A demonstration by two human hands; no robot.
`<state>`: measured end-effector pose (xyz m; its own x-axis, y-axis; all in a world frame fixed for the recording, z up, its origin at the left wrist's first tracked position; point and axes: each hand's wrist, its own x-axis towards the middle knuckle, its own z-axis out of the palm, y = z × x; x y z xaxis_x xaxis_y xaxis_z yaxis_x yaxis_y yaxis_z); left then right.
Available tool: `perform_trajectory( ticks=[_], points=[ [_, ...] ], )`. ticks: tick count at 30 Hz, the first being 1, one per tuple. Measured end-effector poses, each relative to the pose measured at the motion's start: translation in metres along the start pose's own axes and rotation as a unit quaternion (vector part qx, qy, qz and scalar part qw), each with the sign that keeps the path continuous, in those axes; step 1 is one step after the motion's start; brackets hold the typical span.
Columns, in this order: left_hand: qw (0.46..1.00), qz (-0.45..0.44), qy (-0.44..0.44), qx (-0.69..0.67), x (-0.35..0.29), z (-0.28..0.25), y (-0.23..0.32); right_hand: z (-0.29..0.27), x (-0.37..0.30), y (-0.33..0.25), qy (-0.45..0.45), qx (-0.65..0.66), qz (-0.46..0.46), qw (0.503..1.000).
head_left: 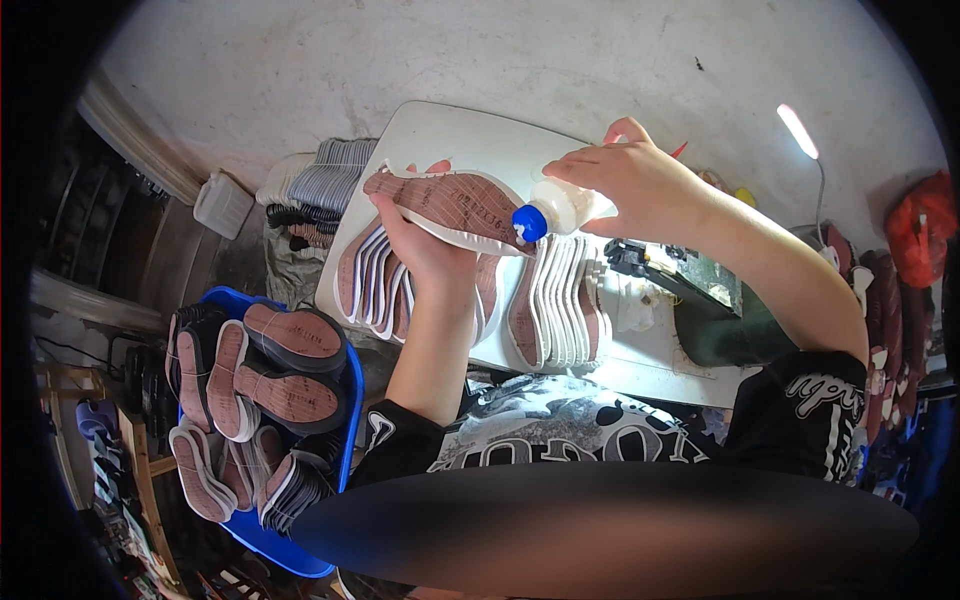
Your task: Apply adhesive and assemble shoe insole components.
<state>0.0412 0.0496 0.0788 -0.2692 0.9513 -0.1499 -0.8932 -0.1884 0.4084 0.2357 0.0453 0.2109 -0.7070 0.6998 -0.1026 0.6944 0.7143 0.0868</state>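
My left hand (425,235) is closed on a brown shoe sole (450,203) with a white rim and holds it up over the table, its printed brown side facing up. My right hand (632,178) grips a translucent white squeeze bottle (565,205) with a blue cap. The bottle is tipped, and its cap lies close to the right end of the sole; whether they touch I cannot tell. Below them, a row of soles (560,310) stands on edge, packed side by side. More upright soles (375,275) are partly hidden by my left forearm.
The white table (430,130) stands against a wall. At its right are a dark sewing machine (690,280) and a lit lamp (797,130). A blue bin (352,400) full of soles sits to my left. Stacked grey soles (335,175) and a white jerrycan (222,205) lie beyond it.
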Motion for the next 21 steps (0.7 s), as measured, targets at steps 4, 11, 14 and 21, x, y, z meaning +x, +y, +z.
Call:
perform_trajectory(
  ticks=[4, 11, 14, 21],
  points=[
    [1.0, 0.003, 0.003, 0.0, -0.001, 0.0, 0.005, 0.004, 0.0, 0.005, 0.004, 0.108, 0.036, 0.994],
    [1.0, 0.007, -0.009, -0.022, 0.006, -0.002, 0.004, 0.025, 0.007, 0.036, -0.005, 0.185, 0.095, 0.978],
    [1.0, -0.002, 0.019, -0.012, 0.004, 0.0, 0.005, 0.04, 0.014, 0.063, 0.019, 0.304, 0.136, 0.943],
    [1.0, 0.021, 0.001, 0.01, 0.001, -0.019, 0.003, 0.105, 0.039, 0.125, 0.042, 0.291, 0.323, 0.9]
  ],
)
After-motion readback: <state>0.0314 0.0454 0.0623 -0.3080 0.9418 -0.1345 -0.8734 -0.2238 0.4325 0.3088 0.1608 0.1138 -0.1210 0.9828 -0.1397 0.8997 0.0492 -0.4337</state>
